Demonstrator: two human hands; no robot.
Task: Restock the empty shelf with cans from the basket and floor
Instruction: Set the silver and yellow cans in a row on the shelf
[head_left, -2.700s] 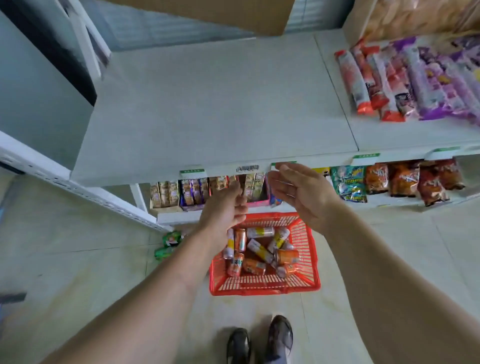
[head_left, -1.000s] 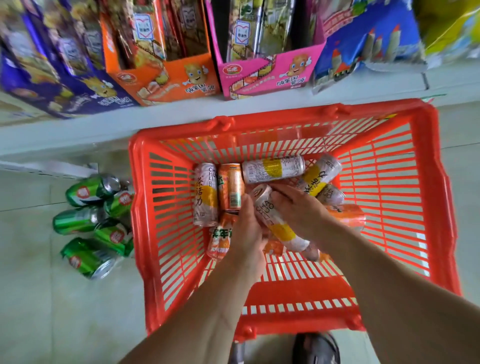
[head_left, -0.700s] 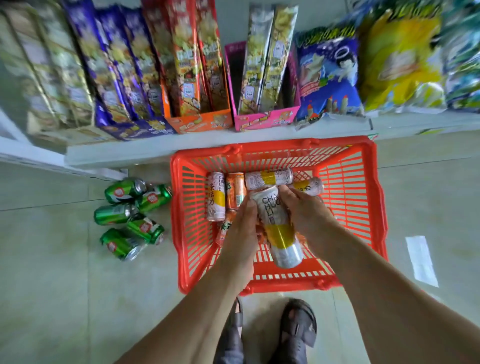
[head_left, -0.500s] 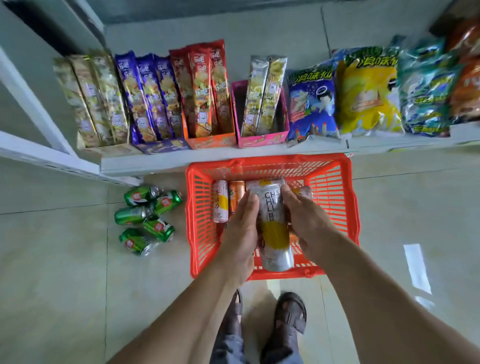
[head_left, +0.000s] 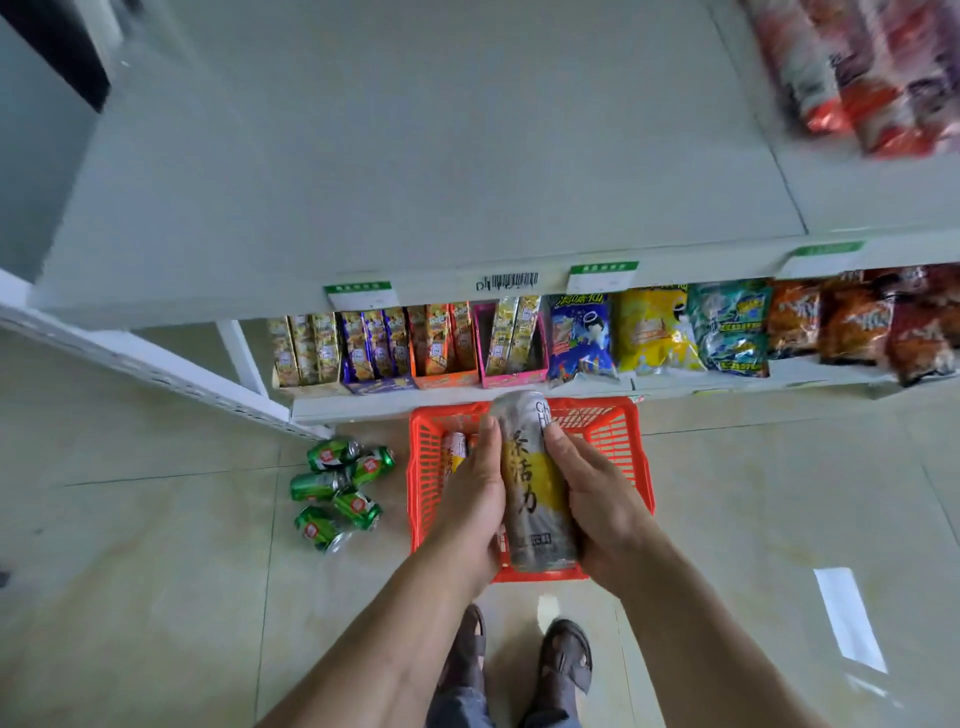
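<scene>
A tall silver and yellow can (head_left: 530, 483) is held between both my hands above the red basket (head_left: 628, 457). My left hand (head_left: 475, 499) grips its left side and my right hand (head_left: 597, 499) grips its right side. More cans (head_left: 454, 452) lie in the basket, mostly hidden by my hands. Several green cans (head_left: 337, 491) lie on the floor left of the basket. The empty grey shelf (head_left: 415, 171) spreads above, at the top of the view.
Below the empty shelf a lower shelf (head_left: 467, 400) holds snack boxes and bags. Packaged snacks (head_left: 857, 78) lie on the upper shelf to the right. A white upright (head_left: 156, 364) slants at the left. My shoes (head_left: 519, 660) stand on the tiled floor.
My hands reached into the basket, took hold of the silver and yellow can and lifted it out. The view rose from the basket until the empty shelf came into sight.
</scene>
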